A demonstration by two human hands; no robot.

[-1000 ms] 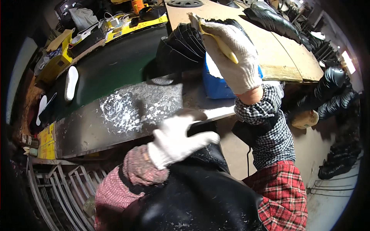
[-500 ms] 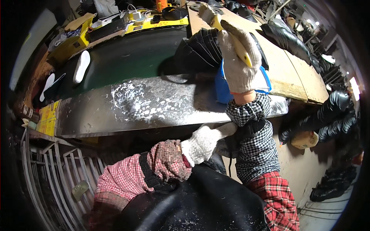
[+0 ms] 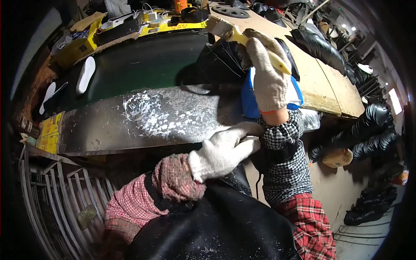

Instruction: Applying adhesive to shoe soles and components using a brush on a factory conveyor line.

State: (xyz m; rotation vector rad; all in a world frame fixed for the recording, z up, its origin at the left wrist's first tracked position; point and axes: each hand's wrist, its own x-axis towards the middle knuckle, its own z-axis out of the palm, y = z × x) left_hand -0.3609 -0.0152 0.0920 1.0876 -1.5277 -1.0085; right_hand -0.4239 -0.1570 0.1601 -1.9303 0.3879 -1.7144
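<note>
My right hand [image 3: 271, 82], in a whitish knit glove, is closed around the yellow handle of a brush [image 3: 236, 35]. Its pale bristle end points to the upper left. Below and behind that hand stands a blue container [image 3: 248, 97] with something white inside. My left hand [image 3: 223, 151], also gloved, is beside my right sleeve at the bench's front edge. Its thumb and fingers close toward each other around something dark, mostly hidden by the right sleeve. On the dark green bench top [image 3: 143, 60] lie a white insole [image 3: 86, 74] and another white piece [image 3: 47, 96] farther left.
White smears cover the metal front strip [image 3: 97, 125] of the bench. A black curved piece [image 3: 221, 58] is behind the blue container. A wooden board [image 3: 323, 82] extends right, with stacked black pieces [image 3: 318, 45] beyond. A metal rack [image 3: 65, 186] stands lower left.
My right hand has turned slightly, bringing the brush's bristle end lower and farther left. My left hand has shifted slightly left and up, with its thumb and fingers now more visible.
</note>
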